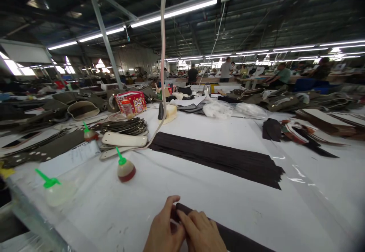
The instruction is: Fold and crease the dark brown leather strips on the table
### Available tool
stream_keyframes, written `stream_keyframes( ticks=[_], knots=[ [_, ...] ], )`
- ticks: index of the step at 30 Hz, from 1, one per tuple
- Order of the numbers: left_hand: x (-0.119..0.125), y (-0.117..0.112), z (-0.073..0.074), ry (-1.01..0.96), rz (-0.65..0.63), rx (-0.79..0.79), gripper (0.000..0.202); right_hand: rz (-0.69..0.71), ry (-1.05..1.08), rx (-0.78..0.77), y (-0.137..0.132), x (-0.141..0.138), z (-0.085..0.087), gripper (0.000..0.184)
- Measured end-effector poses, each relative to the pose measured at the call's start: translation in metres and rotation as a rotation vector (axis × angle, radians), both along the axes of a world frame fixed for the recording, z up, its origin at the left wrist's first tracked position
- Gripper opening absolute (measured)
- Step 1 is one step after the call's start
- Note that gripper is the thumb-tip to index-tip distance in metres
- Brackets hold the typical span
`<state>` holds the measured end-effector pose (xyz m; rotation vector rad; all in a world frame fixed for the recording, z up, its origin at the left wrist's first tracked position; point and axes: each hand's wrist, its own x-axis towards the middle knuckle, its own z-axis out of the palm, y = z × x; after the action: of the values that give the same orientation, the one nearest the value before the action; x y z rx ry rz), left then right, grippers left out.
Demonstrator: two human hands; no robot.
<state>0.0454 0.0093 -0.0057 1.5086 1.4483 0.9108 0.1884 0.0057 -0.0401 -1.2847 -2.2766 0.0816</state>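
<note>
At the near edge of the white table, my left hand (165,227) and my right hand (201,231) meet at the end of a dark brown strip (239,240). My left fingers curl round that end, with the index finger raised. Closed fingers of my right hand press on the strip just beside them; part of the grip is hidden. From my hands the strip runs off to the lower right. Beyond them lies a stack of similar dark strips (213,155). A squeeze bottle (126,171) with a green nozzle and reddish liquid stands to the left.
Another green-nozzled bottle (58,193) stands near the table's left edge, a third (89,134) farther back. Cream straps (125,139) lie by a hanging pale hose (163,54). Brown-edged panels (327,122) are stacked at right. People work in the background.
</note>
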Motion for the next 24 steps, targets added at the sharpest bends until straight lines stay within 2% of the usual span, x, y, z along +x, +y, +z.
stream_keyframes(
  ticks=[3, 6, 10, 15, 17, 21, 24],
  knots=[
    [0.002, 0.000, 0.004, 0.038, 0.011, 0.035, 0.046, 0.004, 0.056, -0.088, 0.000, 0.001, 0.015, 0.052],
    [0.002, 0.000, 0.010, 0.005, 0.032, -0.010, 0.046, 0.030, 0.061, -0.234, -0.002, 0.001, 0.029, 0.056],
    [0.000, -0.001, 0.013, 0.031, 0.102, 0.004, 0.042, 0.063, 0.044, -0.344, 0.000, 0.002, 0.037, 0.055],
    [-0.002, -0.003, 0.001, 0.209, 0.129, 0.165, 0.053, 0.067, 0.082, -0.357, 0.002, -0.001, 0.036, 0.055],
    [-0.002, -0.003, -0.002, 0.235, 0.123, 0.184, 0.054, 0.057, 0.086, -0.357, 0.002, -0.004, 0.036, 0.056],
    [-0.006, 0.001, -0.003, 0.194, 0.153, 0.137, 0.045, 0.078, 0.105, -0.356, -0.003, -0.006, 0.040, 0.056],
    [-0.015, 0.007, -0.008, 0.088, 0.159, 0.090, 0.041, 0.068, 0.172, -0.321, -0.002, -0.001, 0.043, 0.052]
  ],
)
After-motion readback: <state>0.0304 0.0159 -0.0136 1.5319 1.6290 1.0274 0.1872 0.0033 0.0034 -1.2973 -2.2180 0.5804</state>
